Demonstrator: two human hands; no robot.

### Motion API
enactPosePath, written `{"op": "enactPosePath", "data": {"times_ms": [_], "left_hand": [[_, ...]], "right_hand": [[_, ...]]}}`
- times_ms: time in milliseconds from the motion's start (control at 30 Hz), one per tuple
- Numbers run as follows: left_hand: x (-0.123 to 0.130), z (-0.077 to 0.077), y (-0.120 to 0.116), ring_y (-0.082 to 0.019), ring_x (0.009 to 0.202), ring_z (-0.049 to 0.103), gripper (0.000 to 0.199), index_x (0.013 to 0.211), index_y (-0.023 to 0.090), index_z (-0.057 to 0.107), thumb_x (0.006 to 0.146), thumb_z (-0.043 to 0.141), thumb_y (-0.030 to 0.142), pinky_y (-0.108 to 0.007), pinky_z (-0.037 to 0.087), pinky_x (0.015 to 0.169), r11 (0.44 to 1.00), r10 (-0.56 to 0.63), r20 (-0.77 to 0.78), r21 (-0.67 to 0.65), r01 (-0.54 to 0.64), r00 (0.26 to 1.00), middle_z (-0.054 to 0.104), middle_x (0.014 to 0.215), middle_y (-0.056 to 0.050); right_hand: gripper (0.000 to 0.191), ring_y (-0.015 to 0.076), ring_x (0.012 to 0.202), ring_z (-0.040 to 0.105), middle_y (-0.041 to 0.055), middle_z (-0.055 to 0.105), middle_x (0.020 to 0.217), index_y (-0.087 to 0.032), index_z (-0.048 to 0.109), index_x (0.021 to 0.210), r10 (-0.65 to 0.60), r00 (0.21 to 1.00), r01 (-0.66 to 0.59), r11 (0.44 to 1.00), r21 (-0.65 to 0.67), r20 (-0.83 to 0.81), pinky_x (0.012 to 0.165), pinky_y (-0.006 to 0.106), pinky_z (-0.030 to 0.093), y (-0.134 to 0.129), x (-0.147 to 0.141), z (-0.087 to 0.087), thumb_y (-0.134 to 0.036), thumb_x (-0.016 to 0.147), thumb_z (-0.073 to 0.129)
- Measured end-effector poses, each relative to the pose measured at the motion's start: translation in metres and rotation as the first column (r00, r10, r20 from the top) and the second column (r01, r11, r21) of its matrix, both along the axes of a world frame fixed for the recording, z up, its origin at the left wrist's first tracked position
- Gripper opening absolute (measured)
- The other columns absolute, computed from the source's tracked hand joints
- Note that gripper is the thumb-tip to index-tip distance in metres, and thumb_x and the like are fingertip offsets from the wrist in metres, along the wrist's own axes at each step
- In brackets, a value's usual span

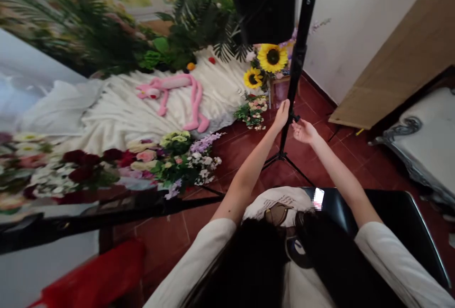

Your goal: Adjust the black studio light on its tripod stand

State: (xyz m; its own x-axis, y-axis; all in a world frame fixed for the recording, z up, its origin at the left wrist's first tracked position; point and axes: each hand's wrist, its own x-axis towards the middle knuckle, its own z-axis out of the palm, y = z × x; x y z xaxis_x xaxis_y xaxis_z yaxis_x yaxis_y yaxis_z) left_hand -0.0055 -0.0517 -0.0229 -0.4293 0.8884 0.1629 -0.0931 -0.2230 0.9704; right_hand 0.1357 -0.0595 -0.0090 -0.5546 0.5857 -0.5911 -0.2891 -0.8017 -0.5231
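Note:
A black light stand [296,68] rises from a tripod base on the floor and carries a large black panel [266,9] with a red strip at the top. My left hand [282,113] is closed round the stand's pole from its left side. Just right of the pole, my right hand [304,131] has its fingers curled beside a small black knob [295,118]. Whether those fingers touch the knob or hold anything is too small to tell.
Sunflowers [272,57] stand behind the pole. Left of it, a pink plush toy [177,83] lies on cream cloth [220,85] edged with flowers [145,156]. A black bench [387,208] with a phone [319,199] is near me; a wooden panel [391,57] leans right.

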Motion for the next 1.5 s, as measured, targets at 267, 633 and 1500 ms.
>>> {"op": "enactPosePath", "data": {"times_ms": [267, 633, 1500], "left_hand": [[-0.003, 0.001, -0.001, -0.014, 0.076, 0.064, 0.051, 0.091, 0.019, 0.068, 0.091, 0.044, 0.064, -0.026, 0.053, 0.07, 0.99, -0.132, 0.015, -0.046, 0.132, 0.991, 0.069, 0.082, -0.006], [0.008, -0.012, 0.001, -0.013, 0.071, 0.063, 0.06, 0.088, 0.02, 0.067, 0.084, 0.042, 0.074, -0.026, 0.052, 0.066, 0.998, -0.02, 0.055, -0.051, 0.023, 0.998, 0.065, 0.078, -0.004], [0.018, 0.01, -0.009, -0.013, 0.065, 0.064, 0.061, 0.098, 0.019, 0.07, 0.079, 0.052, 0.074, -0.022, 0.051, 0.057, 0.985, 0.053, 0.218, -0.171, -0.016, 0.975, 0.067, 0.072, -0.004]], "right_hand": [[0.033, 0.0111, 0.051, 0.053, 0.0053, 0.065, 0.069, -0.015, 0.06, 0.086, 0.039, 0.989, -0.044, 0.999, 0.032, 0.143, 0.048, 0.021, 0.045, 0.017, -0.003, 0.005, -0.04, 0.101, 0.043], [0.009, 0.011, 0.061, 0.057, 0.0026, 0.063, 0.07, -0.011, 0.061, 0.092, -0.04, 0.982, 0.036, 0.999, 0.022, 0.185, 0.049, 0.018, 0.052, 0.033, -0.003, 0.004, -0.02, 0.093, 0.062], [0.062, 0.0264, 0.126, 0.052, 0.0134, 0.043, 0.144, -0.023, 0.033, 0.146, -0.631, 0.718, -0.581, -0.313, 0.751, 0.292, 0.097, 0.043, 0.053, 0.047, -0.022, 0.092, -0.04, 0.091, 0.055]]}}
